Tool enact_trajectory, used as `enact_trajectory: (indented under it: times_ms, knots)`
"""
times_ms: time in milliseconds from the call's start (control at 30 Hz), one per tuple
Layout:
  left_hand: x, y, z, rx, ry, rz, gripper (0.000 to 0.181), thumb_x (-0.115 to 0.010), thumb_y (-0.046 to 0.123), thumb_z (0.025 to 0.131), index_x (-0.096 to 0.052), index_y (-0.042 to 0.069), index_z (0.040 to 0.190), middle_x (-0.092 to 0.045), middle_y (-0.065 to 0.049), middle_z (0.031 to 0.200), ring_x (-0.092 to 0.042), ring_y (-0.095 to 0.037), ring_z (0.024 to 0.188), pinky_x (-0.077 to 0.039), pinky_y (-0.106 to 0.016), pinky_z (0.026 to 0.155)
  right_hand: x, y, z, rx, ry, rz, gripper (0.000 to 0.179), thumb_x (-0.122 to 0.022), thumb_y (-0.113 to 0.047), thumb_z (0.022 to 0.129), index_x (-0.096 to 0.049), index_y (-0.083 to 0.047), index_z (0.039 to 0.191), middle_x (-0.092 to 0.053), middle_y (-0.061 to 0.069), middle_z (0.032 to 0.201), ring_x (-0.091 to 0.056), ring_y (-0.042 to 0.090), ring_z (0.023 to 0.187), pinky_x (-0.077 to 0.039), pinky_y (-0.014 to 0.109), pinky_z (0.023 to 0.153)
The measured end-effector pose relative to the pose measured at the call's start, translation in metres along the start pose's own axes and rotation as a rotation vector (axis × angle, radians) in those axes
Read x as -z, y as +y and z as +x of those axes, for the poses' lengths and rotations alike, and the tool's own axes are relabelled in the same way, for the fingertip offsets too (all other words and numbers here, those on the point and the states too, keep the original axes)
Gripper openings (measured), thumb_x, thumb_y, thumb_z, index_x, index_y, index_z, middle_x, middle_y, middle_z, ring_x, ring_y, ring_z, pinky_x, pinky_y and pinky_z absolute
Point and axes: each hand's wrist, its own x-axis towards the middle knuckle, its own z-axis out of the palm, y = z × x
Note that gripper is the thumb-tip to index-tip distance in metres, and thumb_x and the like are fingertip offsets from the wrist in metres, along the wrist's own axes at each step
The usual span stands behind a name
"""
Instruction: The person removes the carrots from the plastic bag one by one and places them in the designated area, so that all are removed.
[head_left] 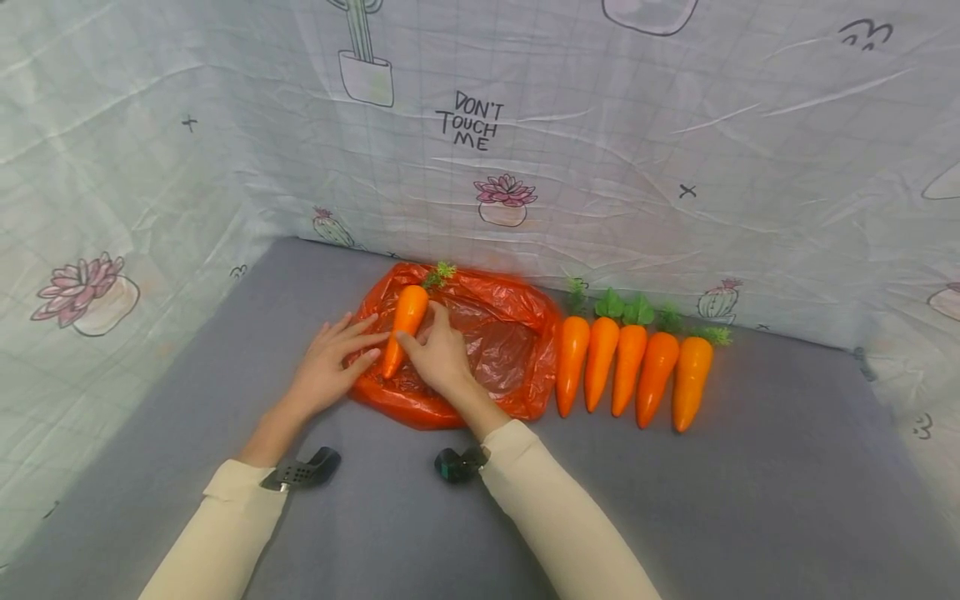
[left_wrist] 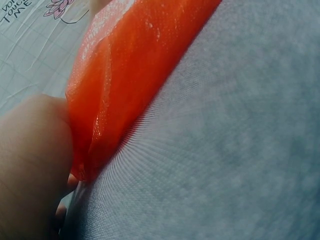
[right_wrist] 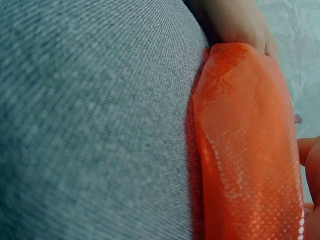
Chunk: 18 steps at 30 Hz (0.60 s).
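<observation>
A toy carrot (head_left: 409,312) with a green top lies slanted inside the open red plastic bag (head_left: 540,392), toward its left side. My right hand (head_left: 442,354) reaches over the bag's front rim and holds this carrot, thumb across its lower half and fingers at its right side. At the bag's left edge rests my left hand (head_left: 326,367), its fingers stretched toward the carrot's tip. In the left wrist view, the bag's side (left_wrist: 130,75) stands up beside the left hand (left_wrist: 32,160). The carrot is hidden behind the bag's wall (right_wrist: 245,140) in the right wrist view.
Several more toy carrots (head_left: 628,367) lie side by side to the right of the bag, tops toward the back. The grey cloth table (head_left: 390,533) meets a printed curtain (head_left: 600,167) at the back and sides. A dark wrist camera (head_left: 457,465) sits under the right sleeve.
</observation>
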Motion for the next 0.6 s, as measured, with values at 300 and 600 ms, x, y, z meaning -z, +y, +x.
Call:
enact_trajectory:
  times_ms: [300, 600]
  knots:
    - [0.0016, 0.0031, 0.0, -0.017, 0.01, 0.005, 0.034, -0.06, 0.029, 0.095, -0.066, 0.014, 0.124, -0.047, -0.015, 0.142, -0.027, -0.045, 0.136, -0.01, -0.062, 0.11, 0.0007, -0.002, 0.0022, 0.001, -0.033, -0.011, 0.081, -0.067, -0.043, 0.088, -0.028, -0.005, 0.147, -0.059, 0.001, 0.074, -0.052, 0.012, 0.05, -0.043, 0.025, 0.046]
    - [0.0024, 0.0045, -0.0009, -0.027, 0.002, 0.014, 0.032, -0.059, 0.027, 0.095, -0.066, 0.015, 0.124, -0.047, -0.015, 0.142, -0.027, -0.045, 0.136, -0.01, -0.062, 0.109, -0.0003, -0.0029, 0.0031, 0.017, -0.015, -0.026, 0.082, -0.069, -0.04, 0.086, -0.028, -0.003, 0.147, -0.058, 0.001, 0.071, -0.052, 0.011, 0.05, -0.042, 0.024, 0.045]
